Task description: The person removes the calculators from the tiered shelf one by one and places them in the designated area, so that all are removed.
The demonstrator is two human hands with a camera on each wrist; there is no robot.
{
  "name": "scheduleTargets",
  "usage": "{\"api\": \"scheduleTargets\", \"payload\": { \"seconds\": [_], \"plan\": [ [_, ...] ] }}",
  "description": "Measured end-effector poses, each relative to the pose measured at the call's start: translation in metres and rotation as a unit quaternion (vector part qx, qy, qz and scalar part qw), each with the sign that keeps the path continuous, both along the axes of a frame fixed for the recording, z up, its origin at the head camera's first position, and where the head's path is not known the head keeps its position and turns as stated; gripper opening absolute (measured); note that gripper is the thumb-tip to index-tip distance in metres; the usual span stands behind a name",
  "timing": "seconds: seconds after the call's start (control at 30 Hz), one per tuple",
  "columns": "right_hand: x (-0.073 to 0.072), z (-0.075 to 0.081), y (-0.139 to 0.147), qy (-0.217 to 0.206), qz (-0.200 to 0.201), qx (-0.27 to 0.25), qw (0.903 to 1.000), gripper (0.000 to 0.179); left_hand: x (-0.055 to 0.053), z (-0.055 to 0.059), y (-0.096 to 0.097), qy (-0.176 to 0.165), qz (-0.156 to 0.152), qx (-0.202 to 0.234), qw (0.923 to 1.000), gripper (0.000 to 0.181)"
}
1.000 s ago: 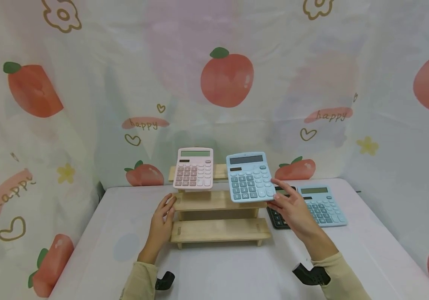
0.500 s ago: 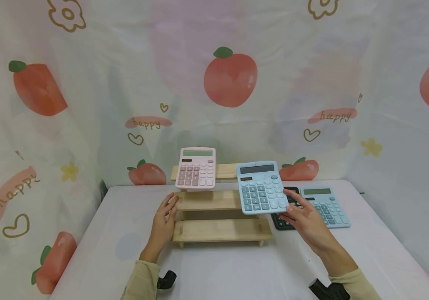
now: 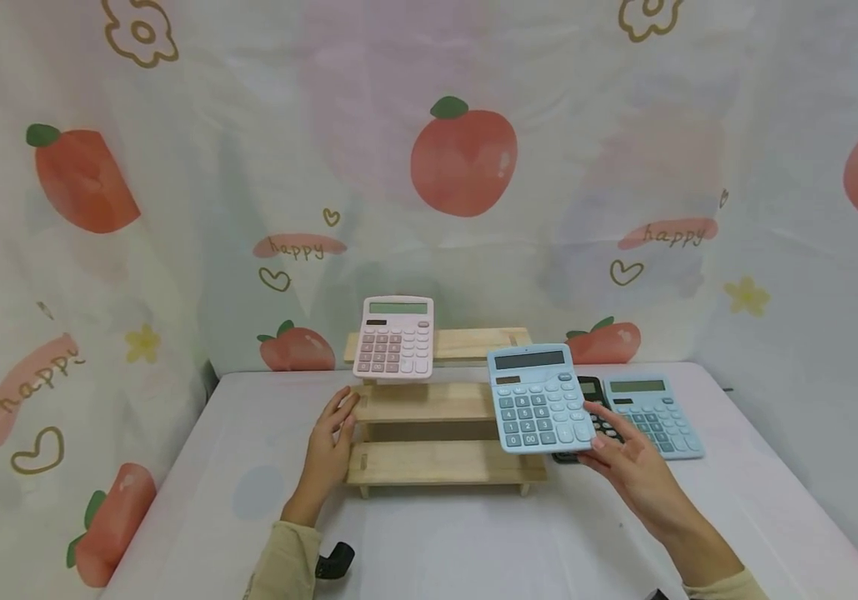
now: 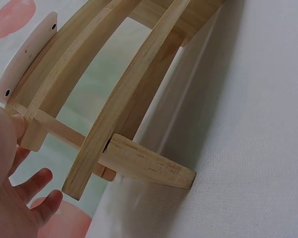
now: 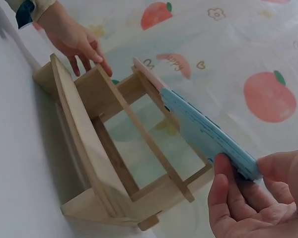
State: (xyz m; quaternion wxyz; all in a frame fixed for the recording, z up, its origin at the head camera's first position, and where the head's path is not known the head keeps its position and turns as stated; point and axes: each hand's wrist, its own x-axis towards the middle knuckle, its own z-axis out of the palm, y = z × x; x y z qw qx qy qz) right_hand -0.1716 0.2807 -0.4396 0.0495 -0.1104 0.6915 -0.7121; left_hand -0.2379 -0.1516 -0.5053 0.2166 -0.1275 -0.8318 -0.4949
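Observation:
My right hand (image 3: pixel 646 475) pinches a light blue calculator (image 3: pixel 541 392) by its lower right corner, thumb on one face and fingers on the other. It hangs tilted, keys facing me, in front of the right end of a three-tier wooden stand (image 3: pixel 429 462). On the stand's top tier, at the left, leans a pink calculator (image 3: pixel 394 333). My left hand (image 3: pixel 327 454) grips the left end of the middle tier between thumb and forefinger; its other fingers hang free in the left wrist view. From the right wrist, the blue calculator (image 5: pixel 203 129) shows mostly its back and edge.
Right of the stand, a black calculator (image 3: pixel 590 388), partly hidden by the held one and my hand, lies beside a second light blue calculator (image 3: pixel 649 417) on the white table (image 3: pixel 444 550). A fruit-patterned cloth (image 3: pixel 466 267) hangs behind.
The right hand has carried the light blue calculator down and to the right, away from the stand's upper tiers. The left hand stays at the middle tier's end.

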Motion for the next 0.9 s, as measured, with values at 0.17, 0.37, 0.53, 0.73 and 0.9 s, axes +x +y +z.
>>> {"api": "scheduleTargets", "payload": {
  "seconds": [0.17, 0.37, 0.53, 0.73, 0.9],
  "plan": [
    [0.006, -0.007, 0.008, -0.012, -0.009, 0.006, 0.9999, 0.061, -0.001, 0.0, 0.001, 0.0, -0.003, 0.001, 1.0, 0.038],
    [0.01, -0.014, 0.017, -0.022, -0.015, -0.004, 0.9996, 0.058, 0.0, 0.0, 0.0, -0.003, -0.003, 0.001, 1.0, 0.038],
    [0.013, -0.018, 0.024, -0.037, -0.021, -0.003, 0.9991, 0.057, 0.001, 0.0, -0.001, -0.006, 0.004, -0.002, 1.0, 0.038],
    [0.017, -0.021, 0.034, -0.053, -0.019, -0.012, 0.9983, 0.052, 0.0, -0.001, -0.001, -0.001, 0.002, -0.005, 1.0, 0.038],
    [0.021, -0.024, 0.042, -0.045, 0.006, -0.03, 0.9985, 0.048, 0.0, 0.0, 0.0, -0.005, -0.001, -0.003, 1.0, 0.039]
  ]
}}
